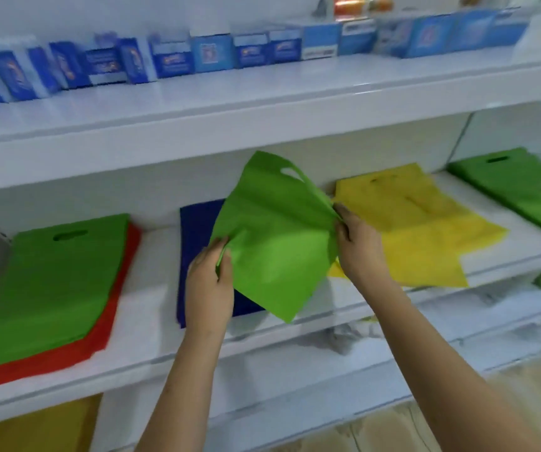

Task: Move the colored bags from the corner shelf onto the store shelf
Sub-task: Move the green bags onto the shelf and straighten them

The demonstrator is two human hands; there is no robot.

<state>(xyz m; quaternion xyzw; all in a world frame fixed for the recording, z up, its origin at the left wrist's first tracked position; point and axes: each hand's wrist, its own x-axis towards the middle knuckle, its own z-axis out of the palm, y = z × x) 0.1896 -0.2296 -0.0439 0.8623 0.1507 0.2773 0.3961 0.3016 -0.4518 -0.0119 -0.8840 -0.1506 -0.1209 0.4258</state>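
I hold a flat green bag [272, 236] tilted in the air above the white middle shelf [151, 275]. My left hand [210, 282] pinches its lower left edge. My right hand [359, 246] grips its right edge. Under it lies a dark blue bag [197, 243], partly hidden. A yellow bag [416, 223] lies to the right, hanging over the shelf's front. At the left a green bag [47, 282] rests on a red bag [77, 350]. Another green bag [520, 187] lies at the far right.
The upper shelf [262, 102] carries a row of blue boxes [171, 60]. A yellow bag [34, 429] shows on the lower shelf at the left. Pale packets [350, 337] fill the shelf below the bags. Tiled floor [458, 415] shows at the bottom right.
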